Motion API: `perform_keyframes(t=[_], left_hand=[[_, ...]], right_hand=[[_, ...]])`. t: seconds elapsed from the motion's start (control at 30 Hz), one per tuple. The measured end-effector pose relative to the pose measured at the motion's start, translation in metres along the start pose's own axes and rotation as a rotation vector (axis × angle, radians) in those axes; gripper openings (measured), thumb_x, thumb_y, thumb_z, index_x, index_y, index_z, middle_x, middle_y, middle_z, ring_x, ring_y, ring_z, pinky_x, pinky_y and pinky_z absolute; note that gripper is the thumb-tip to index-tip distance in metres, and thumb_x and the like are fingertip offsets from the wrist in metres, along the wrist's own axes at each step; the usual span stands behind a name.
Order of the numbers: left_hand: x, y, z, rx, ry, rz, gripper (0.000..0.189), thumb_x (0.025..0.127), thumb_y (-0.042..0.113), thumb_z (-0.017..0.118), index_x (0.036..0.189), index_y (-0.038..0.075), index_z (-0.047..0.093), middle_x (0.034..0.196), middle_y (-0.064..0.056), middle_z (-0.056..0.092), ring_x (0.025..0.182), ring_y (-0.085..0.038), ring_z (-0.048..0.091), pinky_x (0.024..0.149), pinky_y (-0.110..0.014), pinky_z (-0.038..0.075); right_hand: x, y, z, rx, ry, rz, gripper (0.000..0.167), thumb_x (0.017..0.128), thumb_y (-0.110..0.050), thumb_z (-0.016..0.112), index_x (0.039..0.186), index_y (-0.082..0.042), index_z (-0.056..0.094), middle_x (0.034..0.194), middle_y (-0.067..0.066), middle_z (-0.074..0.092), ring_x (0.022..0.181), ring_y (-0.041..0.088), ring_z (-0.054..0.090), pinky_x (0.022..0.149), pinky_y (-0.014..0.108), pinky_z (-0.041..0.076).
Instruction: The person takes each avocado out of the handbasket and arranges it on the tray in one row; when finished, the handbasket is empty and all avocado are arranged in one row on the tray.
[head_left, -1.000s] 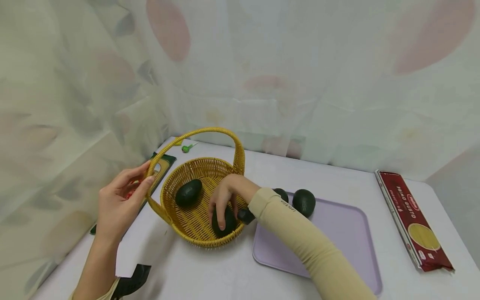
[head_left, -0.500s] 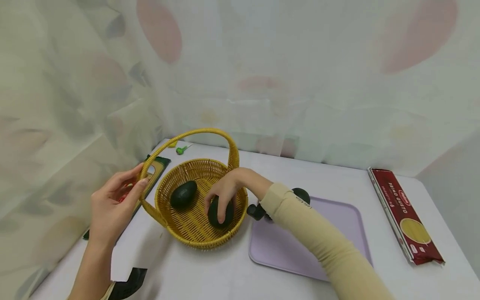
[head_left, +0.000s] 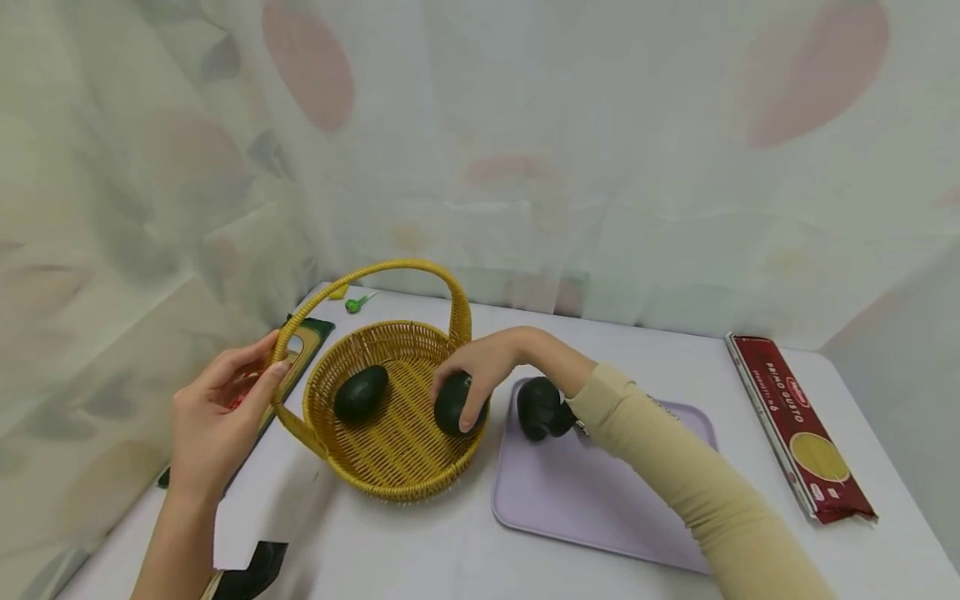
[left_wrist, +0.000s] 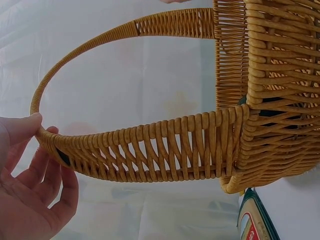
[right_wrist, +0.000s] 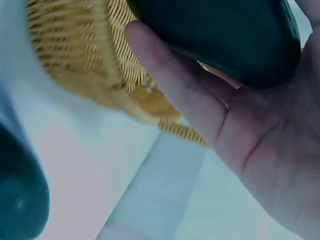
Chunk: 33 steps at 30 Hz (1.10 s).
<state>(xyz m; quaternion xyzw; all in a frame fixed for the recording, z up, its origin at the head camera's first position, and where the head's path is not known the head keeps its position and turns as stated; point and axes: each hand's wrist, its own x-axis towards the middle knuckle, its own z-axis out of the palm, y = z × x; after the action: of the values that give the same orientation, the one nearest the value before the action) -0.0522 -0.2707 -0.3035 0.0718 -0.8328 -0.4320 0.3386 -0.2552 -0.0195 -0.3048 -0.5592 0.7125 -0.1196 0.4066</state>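
My left hand (head_left: 217,412) pinches the side of the tall arched handle of a yellow wicker basket (head_left: 315,442). In the left wrist view the thumb and fingers of the left hand (left_wrist: 37,185) close on the handle (left_wrist: 165,150). At the basket's right side, my right hand (head_left: 483,371) grips a dark green avocado (head_left: 452,407) from above, overlapping the rim in the head view. The right wrist view shows this avocado (right_wrist: 225,35) against the palm, fingers along it. A second avocado (head_left: 362,393) lies in the basket's left half.
Right of the basket lies a lilac tray (head_left: 570,517) with a dark avocado (head_left: 536,404), partly covered by the black wrist device. A red spaghetti pack (head_left: 798,429) is at far right. Behind the left hand lies a green-edged pack (head_left: 311,342); a small green object (head_left: 354,306) is farther back.
My right hand has raised the avocado from the basket floor and shifted it right toward the rim. The left hand keeps its hold on the handle. The head view has turned slightly right.
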Motion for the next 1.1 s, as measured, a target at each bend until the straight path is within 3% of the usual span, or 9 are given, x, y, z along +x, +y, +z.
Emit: perform_keyframes(t=[0.27, 0.4, 0.5, 0.7, 1.1], left_hand=[[0.0, -0.001, 0.001, -0.012, -0.004, -0.01, 0.039, 0.088, 0.001, 0.07, 0.125, 0.01, 0.067, 0.11, 0.009, 0.066, 0.094, -0.006, 0.062, 0.078, -0.008, 0.048], [0.0, -0.001, 0.001, -0.014, -0.003, -0.008, 0.039, 0.087, 0.0, 0.07, 0.126, 0.009, 0.067, 0.107, 0.008, 0.065, 0.094, -0.006, 0.062, 0.078, -0.008, 0.048], [0.0, -0.002, 0.001, -0.008, 0.0, -0.015, 0.04, 0.087, 0.0, 0.07, 0.126, 0.01, 0.067, 0.106, 0.009, 0.065, 0.094, -0.006, 0.062, 0.078, -0.007, 0.048], [0.001, -0.003, 0.001, -0.001, 0.009, -0.013, 0.04, 0.086, -0.001, 0.071, 0.125, 0.01, 0.068, 0.107, 0.011, 0.065, 0.093, -0.005, 0.062, 0.076, -0.007, 0.048], [0.002, -0.005, 0.002, -0.012, 0.018, 0.027, 0.04, 0.085, -0.005, 0.07, 0.124, 0.006, 0.068, 0.109, 0.012, 0.066, 0.091, -0.006, 0.061, 0.076, -0.007, 0.048]], right_hand=[[-0.038, 0.019, 0.008, 0.041, 0.141, 0.014, 0.055, 0.079, -0.043, 0.079, 0.129, -0.035, 0.056, 0.131, -0.018, 0.051, 0.119, 0.003, 0.048, 0.099, 0.028, 0.042], [-0.056, 0.03, 0.013, 0.058, 0.187, 0.035, 0.057, 0.081, -0.043, 0.077, 0.132, -0.032, 0.055, 0.131, -0.018, 0.051, 0.119, 0.005, 0.048, 0.1, 0.031, 0.041], [-0.069, 0.039, 0.018, 0.074, 0.21, 0.063, 0.062, 0.081, -0.043, 0.077, 0.135, -0.028, 0.054, 0.131, -0.016, 0.052, 0.12, 0.006, 0.048, 0.101, 0.032, 0.041], [-0.092, 0.055, 0.028, 0.111, 0.253, 0.144, 0.059, 0.079, -0.047, 0.078, 0.132, -0.037, 0.053, 0.13, -0.019, 0.052, 0.121, 0.005, 0.046, 0.102, 0.033, 0.039], [-0.145, 0.077, 0.05, 0.197, 0.358, 0.192, 0.061, 0.081, -0.038, 0.078, 0.135, -0.022, 0.055, 0.133, -0.007, 0.053, 0.123, 0.015, 0.047, 0.101, 0.04, 0.039]])
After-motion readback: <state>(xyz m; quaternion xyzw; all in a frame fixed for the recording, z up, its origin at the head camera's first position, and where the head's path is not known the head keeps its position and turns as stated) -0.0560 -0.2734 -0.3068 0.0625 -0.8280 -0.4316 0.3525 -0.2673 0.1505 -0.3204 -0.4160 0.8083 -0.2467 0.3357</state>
